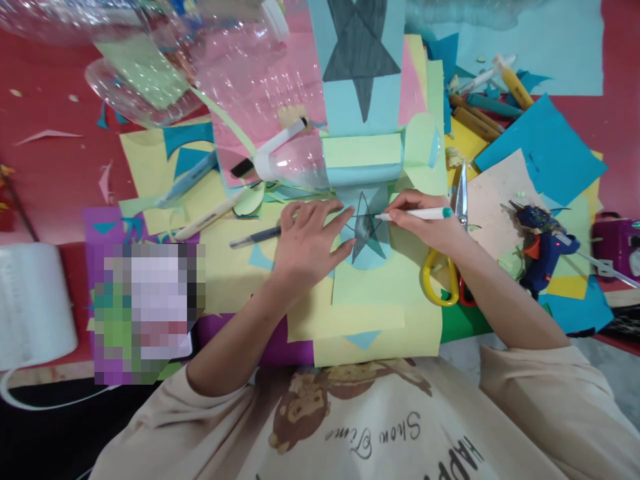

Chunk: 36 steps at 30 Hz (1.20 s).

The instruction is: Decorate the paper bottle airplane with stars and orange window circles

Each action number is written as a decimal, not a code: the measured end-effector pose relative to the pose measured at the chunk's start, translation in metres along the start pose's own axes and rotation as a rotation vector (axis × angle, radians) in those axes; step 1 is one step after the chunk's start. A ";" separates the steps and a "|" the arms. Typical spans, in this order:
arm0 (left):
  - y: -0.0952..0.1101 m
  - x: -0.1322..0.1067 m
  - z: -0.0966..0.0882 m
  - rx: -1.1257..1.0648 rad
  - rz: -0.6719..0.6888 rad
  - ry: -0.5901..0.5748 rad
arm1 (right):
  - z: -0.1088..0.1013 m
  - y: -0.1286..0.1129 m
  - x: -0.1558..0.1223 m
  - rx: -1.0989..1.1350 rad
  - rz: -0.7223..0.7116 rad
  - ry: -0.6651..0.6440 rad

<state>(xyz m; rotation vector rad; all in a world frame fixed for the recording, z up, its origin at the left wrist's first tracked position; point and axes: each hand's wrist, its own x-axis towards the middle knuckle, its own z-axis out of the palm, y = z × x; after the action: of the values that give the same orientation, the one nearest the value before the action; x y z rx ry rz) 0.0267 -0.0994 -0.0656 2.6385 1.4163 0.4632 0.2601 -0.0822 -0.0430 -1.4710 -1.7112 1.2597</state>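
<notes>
In my right hand [420, 217] is a white marker [427, 214] with a green end, its tip at the right side of a drawn star [367, 230]. The star has dark outlines and is partly shaded grey. It lies on a light blue paper piece [383, 200] with a rounded lower end. My left hand [317, 233] rests with fingers spread over the paper's left edge. A dark pen [255, 237] lies partly hidden under that hand. Straight ahead, a larger dark star [363, 53] fills another light blue paper.
Scissors [443, 277] with yellow and red handles lie beside my right forearm, near a blue glue gun [545, 253]. Clear plastic bottles [250, 73] stand at the back left. Several markers [515, 83] and coloured paper scraps surround the work. A white cylinder [35, 307] is far left.
</notes>
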 end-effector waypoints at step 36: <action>0.000 0.000 -0.001 -0.047 -0.032 -0.033 | 0.001 0.002 0.002 0.084 0.100 0.013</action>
<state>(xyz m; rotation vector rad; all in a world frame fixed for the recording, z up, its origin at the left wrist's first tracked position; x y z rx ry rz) 0.0266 -0.0993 -0.0645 2.5700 1.4181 0.4419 0.2595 -0.0811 -0.0453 -1.5284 -1.5741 1.3545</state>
